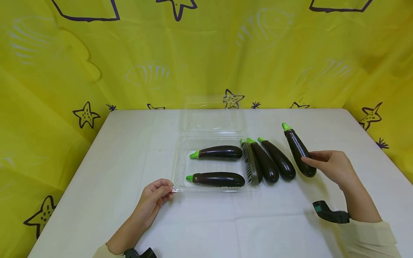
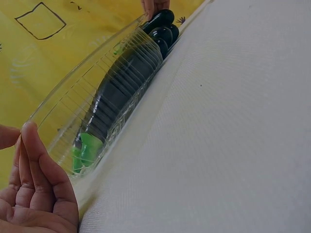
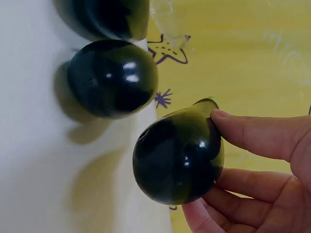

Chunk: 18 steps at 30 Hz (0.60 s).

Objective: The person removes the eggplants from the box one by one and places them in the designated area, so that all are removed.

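"Cream sleeves (image 1: 368, 234) nearest us; where's the held eggplant (image 1: 298, 148)?"

"Above the tabletop (image 1: 274, 218), between thumb and fingers of the right hand (image 1: 335, 166), pinched near its rounded end. Grip firmly, I'd say (glossy skin could slip)."

"Left hand (image 1: 156, 199)?"

"Fingers pinching the near-left corner of the clear clamshell (image 1: 213, 165), which should steady it."

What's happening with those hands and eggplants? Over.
Left hand pinching near-left corner of clear container. Right hand holding one eggplant aloft. Two eggplants lying inside, lid open. Three more eggplants between container and held one.
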Available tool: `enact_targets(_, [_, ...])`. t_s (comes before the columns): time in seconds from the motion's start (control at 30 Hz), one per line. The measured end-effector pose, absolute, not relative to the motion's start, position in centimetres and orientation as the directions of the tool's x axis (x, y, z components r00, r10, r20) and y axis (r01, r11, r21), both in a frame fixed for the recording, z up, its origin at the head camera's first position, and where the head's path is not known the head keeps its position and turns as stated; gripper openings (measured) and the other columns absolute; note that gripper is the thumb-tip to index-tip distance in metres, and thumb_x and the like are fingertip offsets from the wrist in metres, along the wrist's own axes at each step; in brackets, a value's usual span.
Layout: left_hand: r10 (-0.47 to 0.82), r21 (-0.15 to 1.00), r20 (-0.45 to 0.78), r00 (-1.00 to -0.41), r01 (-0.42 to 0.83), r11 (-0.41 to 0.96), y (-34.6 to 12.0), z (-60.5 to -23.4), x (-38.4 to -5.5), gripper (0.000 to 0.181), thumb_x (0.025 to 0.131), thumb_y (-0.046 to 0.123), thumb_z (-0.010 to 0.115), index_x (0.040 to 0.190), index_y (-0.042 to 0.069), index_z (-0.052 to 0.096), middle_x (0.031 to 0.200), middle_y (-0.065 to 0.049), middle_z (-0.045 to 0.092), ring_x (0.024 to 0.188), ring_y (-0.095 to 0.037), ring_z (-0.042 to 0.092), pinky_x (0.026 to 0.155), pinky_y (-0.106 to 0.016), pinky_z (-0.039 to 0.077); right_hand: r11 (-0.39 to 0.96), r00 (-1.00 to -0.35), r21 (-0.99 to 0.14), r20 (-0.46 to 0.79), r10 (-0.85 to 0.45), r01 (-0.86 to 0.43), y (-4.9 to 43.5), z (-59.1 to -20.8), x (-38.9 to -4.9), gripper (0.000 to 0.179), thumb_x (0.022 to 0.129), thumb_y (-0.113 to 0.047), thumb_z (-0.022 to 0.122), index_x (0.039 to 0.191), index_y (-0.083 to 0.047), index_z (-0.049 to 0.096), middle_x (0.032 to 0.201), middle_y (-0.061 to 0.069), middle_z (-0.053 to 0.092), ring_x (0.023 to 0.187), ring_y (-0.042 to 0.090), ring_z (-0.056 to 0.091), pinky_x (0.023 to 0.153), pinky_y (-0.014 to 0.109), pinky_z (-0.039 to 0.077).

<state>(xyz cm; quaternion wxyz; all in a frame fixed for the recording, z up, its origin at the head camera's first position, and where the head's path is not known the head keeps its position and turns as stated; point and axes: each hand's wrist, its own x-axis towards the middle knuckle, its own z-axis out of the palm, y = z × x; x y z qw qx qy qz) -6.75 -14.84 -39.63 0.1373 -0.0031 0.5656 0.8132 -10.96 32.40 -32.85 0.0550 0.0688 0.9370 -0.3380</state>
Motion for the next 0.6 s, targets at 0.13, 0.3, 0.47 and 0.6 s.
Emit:
enact_targets(0.13, [0.225,0.918,-0.157,-0.961,-0.227,-0.326,-14.9,-39.66,-6.77,0.011,0.087,-0.001,0.05,0.083,0.005,0.058,0.078,-0.003,0.058,0.066,-0.01,0.054,0.064,-0.02,0.047,0.76,-0.981,-0.624,-0.169,0.097,0.183,32.61,-33.31,-11.22,0.068,0.086,-0.042,0.059,0.122,0.015,0.048,0.12,0.036,0.047,0.109,0.052,0.04,0.08,0.059,0.038])
enact_targets(0.3, [0.233,0.918,-0.151,-0.961,-0.223,-0.327,-14.93,-39.71,-6.81,0.012,0.087,-0.001,0.05,0.083,0.005,0.058,0.078,-0.003,0.058,0.066,-0.01,0.054,0.064,-0.02,0.047,0.765,-0.978,-0.614,-0.184,0.097,0.192,32.78,-33.65,-11.43,0.069,0.086,-0.043,0.058,0.122,0.015,0.048,0.12,0.036,0.046,0.109,0.052,0.04,0.08,0.059,0.038])
enact_targets(0.47, [0.237,0.918,-0.15,-0.96,-0.225,-0.327,-14.95,-39.71,-6.83,0.012,0.088,-0.001,0.05,0.083,0.006,0.059,0.078,-0.003,0.059,0.066,-0.01,0.054,0.064,-0.02,0.047,0.766,-0.973,-0.609,-0.215,0.09,0.205,32.86,-33.8,-11.67,0.069,0.087,-0.044,0.057,0.122,0.015,0.048,0.122,0.037,0.043,0.11,0.053,0.039,0.08,0.06,0.038])
enact_targets(0.6, [0.233,0.918,-0.153,-0.96,-0.226,-0.326,-14.94,-39.7,-6.84,0.011,0.088,0.0,0.05,0.083,0.006,0.059,0.078,-0.003,0.058,0.066,-0.01,0.054,0.064,-0.02,0.047,0.764,-0.966,-0.606,-0.244,0.086,0.222,32.81,-33.81,-11.82,0.07,0.088,-0.043,0.056,0.122,0.016,0.046,0.123,0.038,0.042,0.11,0.053,0.038,0.08,0.06,0.038])
